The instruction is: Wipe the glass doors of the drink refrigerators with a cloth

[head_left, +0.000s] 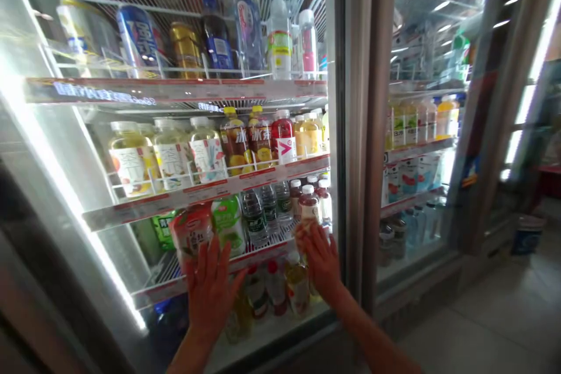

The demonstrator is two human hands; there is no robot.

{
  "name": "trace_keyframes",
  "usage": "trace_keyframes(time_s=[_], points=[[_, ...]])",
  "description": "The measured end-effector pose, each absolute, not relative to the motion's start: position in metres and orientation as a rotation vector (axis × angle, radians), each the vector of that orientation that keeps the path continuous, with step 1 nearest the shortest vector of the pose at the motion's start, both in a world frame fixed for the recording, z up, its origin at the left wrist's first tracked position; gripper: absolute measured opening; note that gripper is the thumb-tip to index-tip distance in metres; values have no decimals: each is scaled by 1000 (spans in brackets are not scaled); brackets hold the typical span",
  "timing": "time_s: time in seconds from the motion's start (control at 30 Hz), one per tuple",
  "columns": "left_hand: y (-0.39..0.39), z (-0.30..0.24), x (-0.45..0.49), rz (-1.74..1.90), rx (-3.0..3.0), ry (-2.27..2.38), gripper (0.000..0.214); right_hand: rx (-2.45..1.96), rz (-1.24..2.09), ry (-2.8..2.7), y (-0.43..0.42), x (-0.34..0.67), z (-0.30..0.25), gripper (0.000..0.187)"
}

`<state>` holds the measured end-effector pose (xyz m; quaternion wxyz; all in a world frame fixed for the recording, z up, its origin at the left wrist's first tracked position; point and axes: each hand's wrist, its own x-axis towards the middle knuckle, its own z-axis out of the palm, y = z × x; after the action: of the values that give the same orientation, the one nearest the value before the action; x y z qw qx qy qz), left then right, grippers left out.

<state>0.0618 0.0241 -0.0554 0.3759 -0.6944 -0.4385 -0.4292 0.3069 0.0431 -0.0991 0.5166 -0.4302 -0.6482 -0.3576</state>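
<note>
My left hand [209, 286] is raised with its fingers spread, in front of a red drink pack [193, 231] on the third shelf down. Whether the fingertips touch the pack, I cannot tell. Beside it stands a green pack [228, 223]. On the right, my right hand [321, 257] has its fingers stretched out over the lower part of a dark bottle with a white cap [309, 201]. The fingers overlap its label, and contact is unclear. Clear water bottles [255, 219] stand between the two hands.
Wire rails front the shelves above, which hold juice bottles [127, 158], iced tea bottles [235, 143] and cans [139, 41]. More bottles [298, 289] stand below. A metal door frame [362, 128] rises right of my right hand, with another glass-fronted cooler [421, 158] beyond.
</note>
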Motion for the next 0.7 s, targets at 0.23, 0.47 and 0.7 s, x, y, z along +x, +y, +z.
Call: trace_keyframes(time_s=[0.23,0.47,0.7], points=[[23,-55,61,-1056,-1760,-1145,77,-1003,-842,-1524,48,306,-83,61],[23,-55,63,-1061,-1759,-1165,77,-1098,-804,-1269,57,322,-64,60],[22,-52,63,-1068,-1755,-1101,73,-931,-887,-1609,54,307,-65,57]])
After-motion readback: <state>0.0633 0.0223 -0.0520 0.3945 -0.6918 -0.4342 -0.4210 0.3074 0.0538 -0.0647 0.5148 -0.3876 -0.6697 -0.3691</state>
